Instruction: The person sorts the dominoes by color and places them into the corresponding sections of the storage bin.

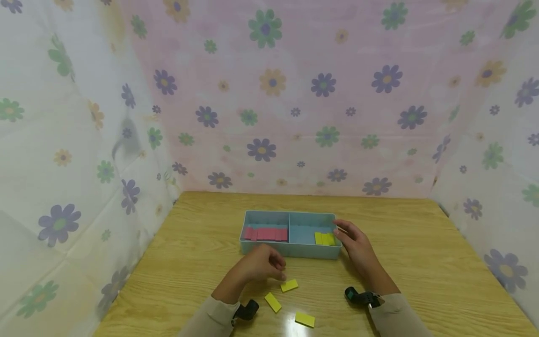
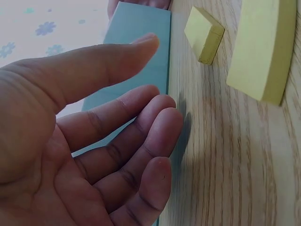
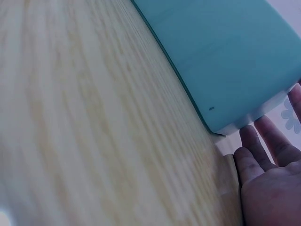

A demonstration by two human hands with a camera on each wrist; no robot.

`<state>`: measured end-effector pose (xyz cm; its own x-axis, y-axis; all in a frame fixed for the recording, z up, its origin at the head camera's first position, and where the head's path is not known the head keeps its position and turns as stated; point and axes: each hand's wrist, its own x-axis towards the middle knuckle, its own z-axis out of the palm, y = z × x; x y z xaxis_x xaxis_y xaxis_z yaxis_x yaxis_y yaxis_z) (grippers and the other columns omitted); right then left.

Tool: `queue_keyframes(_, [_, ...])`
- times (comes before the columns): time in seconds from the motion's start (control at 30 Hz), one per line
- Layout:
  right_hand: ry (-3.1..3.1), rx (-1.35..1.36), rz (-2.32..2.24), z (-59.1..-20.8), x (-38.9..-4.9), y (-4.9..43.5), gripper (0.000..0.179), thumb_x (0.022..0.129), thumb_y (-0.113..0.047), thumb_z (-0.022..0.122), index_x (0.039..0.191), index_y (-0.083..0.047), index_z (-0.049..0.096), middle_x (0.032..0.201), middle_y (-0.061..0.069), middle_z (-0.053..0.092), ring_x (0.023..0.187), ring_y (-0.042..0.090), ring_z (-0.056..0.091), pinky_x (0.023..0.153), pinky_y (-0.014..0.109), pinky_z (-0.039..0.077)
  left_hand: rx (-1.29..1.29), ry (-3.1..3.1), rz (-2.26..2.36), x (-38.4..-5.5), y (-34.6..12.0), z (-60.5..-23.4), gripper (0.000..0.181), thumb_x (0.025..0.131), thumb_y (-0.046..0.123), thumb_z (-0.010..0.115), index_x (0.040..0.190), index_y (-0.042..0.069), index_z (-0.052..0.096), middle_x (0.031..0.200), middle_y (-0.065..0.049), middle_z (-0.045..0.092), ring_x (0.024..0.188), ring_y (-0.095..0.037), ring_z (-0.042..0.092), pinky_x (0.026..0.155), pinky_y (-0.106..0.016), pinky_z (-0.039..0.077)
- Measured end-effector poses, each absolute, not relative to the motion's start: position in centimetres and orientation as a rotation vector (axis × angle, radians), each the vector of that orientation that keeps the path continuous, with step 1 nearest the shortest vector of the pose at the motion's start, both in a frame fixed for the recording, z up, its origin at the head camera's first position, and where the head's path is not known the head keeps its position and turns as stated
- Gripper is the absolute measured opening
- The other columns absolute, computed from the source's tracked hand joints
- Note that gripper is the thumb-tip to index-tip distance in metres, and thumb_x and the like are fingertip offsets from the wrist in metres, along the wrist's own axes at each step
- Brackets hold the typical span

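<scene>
— Three flat yellow rectangular blocks (image 1: 289, 285) are lying loose on the wooden table (image 1: 421, 262), just before the pale blue two-compartment plastic tray (image 1: 290, 251).
— Left hand (image 1: 263, 264)?
— Hovering beside the nearest block, fingers loosely curled, gripping nothing.
— Right hand (image 1: 357, 243)?
— Resting relaxed against the tray's right end, fingers spread, beside stacked yellow blocks (image 1: 324, 238); pink blocks (image 1: 266, 233) are filling the left compartment.

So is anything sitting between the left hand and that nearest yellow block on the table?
Nothing visible. The left hand hovers just beside the nearest yellow block, with only bare table between them. The other two yellow blocks lie nearer the person, off that line. The tray sits behind, with the right hand at its right end.
</scene>
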<state>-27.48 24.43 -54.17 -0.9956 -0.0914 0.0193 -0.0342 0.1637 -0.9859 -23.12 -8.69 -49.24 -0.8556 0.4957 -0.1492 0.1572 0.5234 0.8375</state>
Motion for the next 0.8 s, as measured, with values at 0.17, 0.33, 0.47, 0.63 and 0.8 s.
queue_keyframes(0.17, [2.370, -0.116, -1.990, -54.1, -27.3, 24.4, 0.057, 0.103, -0.051, 0.059, 0.151, -0.022, 0.051, 0.164, 0.000, 0.038, 0.152, 0.026, 0.036, 0.123, 0.047, 0.035, 0.523, 2.391, 1.263, -23.1, -8.6, -49.3, 0.026, 0.076, 0.009, 0.092, 0.098, 0.005, 0.080, 0.090, -0.002, 0.075, 0.081, -0.011, 0.068, 0.068, -0.026, 0.057])
queue_keyframes(0.33, [2.381, -0.143, -1.987, -54.0, -27.4, 24.4, 0.057, 0.104, -0.049, 0.058, 0.152, -0.019, 0.050, 0.165, 0.002, 0.038, 0.154, 0.028, 0.034, 0.123, 0.049, 0.034, 0.521, 2.383, 1.251, -23.0, -8.5, -49.2, 0.025, 0.076, 0.007, 0.092, 0.098, 0.005, 0.080, 0.090, -0.003, 0.075, 0.081, -0.011, 0.067, 0.070, -0.025, 0.057])
queue_keyframes(0.47, [2.396, -0.169, -1.983, -54.0, -27.6, 24.5, 0.056, 0.105, -0.048, 0.058, 0.152, -0.019, 0.050, 0.164, 0.001, 0.039, 0.154, 0.028, 0.033, 0.122, 0.045, 0.036, 0.539, 2.397, 1.232, -22.9, -8.3, -49.0, 0.025, 0.076, 0.006, 0.092, 0.098, 0.005, 0.080, 0.091, -0.003, 0.076, 0.081, -0.010, 0.067, 0.072, -0.025, 0.057])
queue_keyframes(0.63, [2.392, -0.161, -1.987, -54.0, -27.5, 24.5, 0.053, 0.105, -0.045, 0.058, 0.152, -0.019, 0.051, 0.164, 0.000, 0.040, 0.154, 0.027, 0.033, 0.123, 0.049, 0.034, 0.579, 2.431, 1.192, -22.7, -7.9, -49.1, 0.024, 0.074, 0.009, 0.094, 0.093, 0.006, 0.081, 0.085, 0.000, 0.075, 0.077, -0.007, 0.066, 0.070, -0.023, 0.056])
queue_keyframes(0.8, [2.356, -0.149, -2.012, -53.8, -27.1, 24.2, 0.058, 0.104, -0.046, 0.059, 0.153, -0.016, 0.049, 0.164, 0.002, 0.038, 0.153, 0.028, 0.034, 0.115, 0.023, 0.042, 0.560, 2.443, 1.144, -22.5, -7.5, -49.4, 0.021, 0.074, 0.009, 0.093, 0.091, 0.009, 0.081, 0.079, 0.008, 0.071, 0.075, -0.006, 0.064, 0.070, -0.023, 0.055])
